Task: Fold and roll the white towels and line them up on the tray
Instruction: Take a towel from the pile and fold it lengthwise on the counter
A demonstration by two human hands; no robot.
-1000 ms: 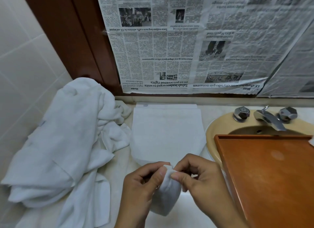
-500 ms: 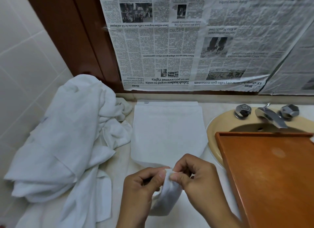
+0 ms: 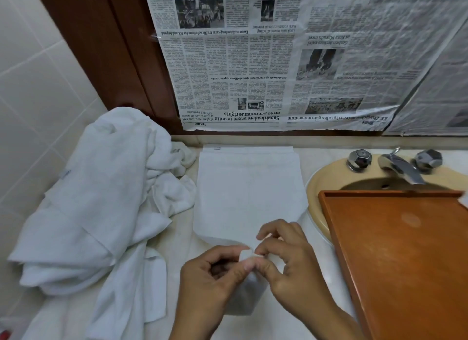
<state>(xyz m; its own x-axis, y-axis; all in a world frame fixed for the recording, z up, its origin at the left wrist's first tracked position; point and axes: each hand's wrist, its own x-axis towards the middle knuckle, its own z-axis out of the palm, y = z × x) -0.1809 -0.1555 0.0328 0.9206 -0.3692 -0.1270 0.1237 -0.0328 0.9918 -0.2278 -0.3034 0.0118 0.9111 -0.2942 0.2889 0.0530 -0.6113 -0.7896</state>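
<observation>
White towel [image 3: 249, 298] hangs beneath left hand [image 3: 212, 276] and right hand [image 3: 291, 271], both pinching its top

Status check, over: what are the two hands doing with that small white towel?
Left hand and right hand both pinching small white towel at its top corner. Towel not yet on tray. Path to tray looks open.

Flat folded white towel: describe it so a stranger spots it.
Find the beige oval sink under the orange-brown wooden tray. Directly left lies the flat folded white towel. Unlike the crumpled white towel heap further left, it is smooth and square-edged.
</observation>
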